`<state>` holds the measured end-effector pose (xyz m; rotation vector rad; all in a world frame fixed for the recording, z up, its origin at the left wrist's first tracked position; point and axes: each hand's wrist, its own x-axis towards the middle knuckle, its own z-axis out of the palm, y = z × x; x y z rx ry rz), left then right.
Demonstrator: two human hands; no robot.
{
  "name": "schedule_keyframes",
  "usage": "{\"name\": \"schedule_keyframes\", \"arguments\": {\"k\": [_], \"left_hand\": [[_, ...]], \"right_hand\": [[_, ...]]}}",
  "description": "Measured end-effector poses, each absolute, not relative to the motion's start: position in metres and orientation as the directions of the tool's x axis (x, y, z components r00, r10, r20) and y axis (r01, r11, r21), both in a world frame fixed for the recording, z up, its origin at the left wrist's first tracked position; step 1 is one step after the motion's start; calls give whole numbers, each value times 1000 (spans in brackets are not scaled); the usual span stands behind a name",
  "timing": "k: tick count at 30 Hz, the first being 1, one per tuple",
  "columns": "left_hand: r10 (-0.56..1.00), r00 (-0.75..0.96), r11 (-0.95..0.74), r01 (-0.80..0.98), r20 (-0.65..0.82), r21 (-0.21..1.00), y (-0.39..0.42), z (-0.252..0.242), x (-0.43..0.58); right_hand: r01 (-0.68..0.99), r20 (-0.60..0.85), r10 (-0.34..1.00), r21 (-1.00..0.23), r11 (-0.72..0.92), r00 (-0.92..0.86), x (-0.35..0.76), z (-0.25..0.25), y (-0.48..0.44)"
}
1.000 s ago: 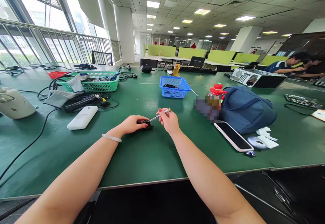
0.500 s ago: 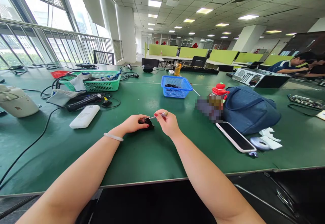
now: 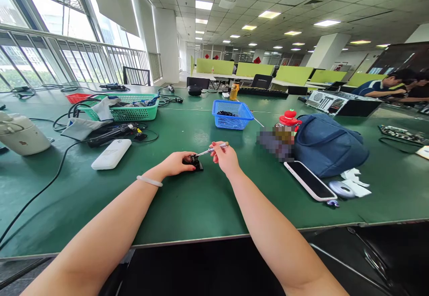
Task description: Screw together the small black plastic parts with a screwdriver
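In the middle of the green table my left hand is closed around a small black part, whose exact kind I cannot make out. Its right end shows past my fingers, low over the tabletop. My right hand grips a screwdriver between thumb and fingers. The thin metal shaft slants down to the left, and its tip meets the upper side of the black part. My fingers hide some of the handle.
Beyond my hands stands a blue basket of small black pieces. Leftward are a white power bank, cables and a green basket. A phone, a navy bag and a red-lidded bottle lie rightward. A person sits far right.
My right hand has shifted slightly right, and more of the screwdriver shows. The black part now lies flatter under my left hand, which stays almost in place.
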<state>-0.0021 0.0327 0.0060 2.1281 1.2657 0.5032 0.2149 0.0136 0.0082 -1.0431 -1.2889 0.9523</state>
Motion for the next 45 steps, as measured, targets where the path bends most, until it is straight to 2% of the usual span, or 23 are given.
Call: {"name": "schedule_keyframes", "arguments": {"k": [3,8,12,17,22,29,35,39,42,45], "left_hand": [[884,468,-356,652,14,669,32,6,-2],[876,482,-374,660,14,652,31,7,-1],[872,490,-386,664,18,640,30,9,-1],[872,489,-388,677,12,626,29,10,-1],[877,480,-372,688,-6,623,29,10,-2],[874,485,-378,691,-8,616,29,11,-2],[864,504,-389,668,-2,634,29,10,-2],[863,505,-381,659,-5,649,30,8,-2],[870,494,-379,673,-5,635,30,8,-2],[868,496,-384,676,-3,629,29,10,-2]], "right_hand": [[93,254,958,-965,243,130,221,2,20],[144,132,962,-985,99,240,233,-5,29],[168,252,912,-964,207,324,234,3,23],[66,356,920,-934,350,161,226,13,8],[194,415,910,-893,405,11,217,11,2],[289,354,912,-868,403,-209,217,11,2],[359,362,888,-819,448,-283,219,14,0],[428,419,859,-746,511,-294,216,18,-7],[493,489,836,-679,545,-251,216,24,-13],[461,553,820,-695,552,-148,220,27,-13]]}}
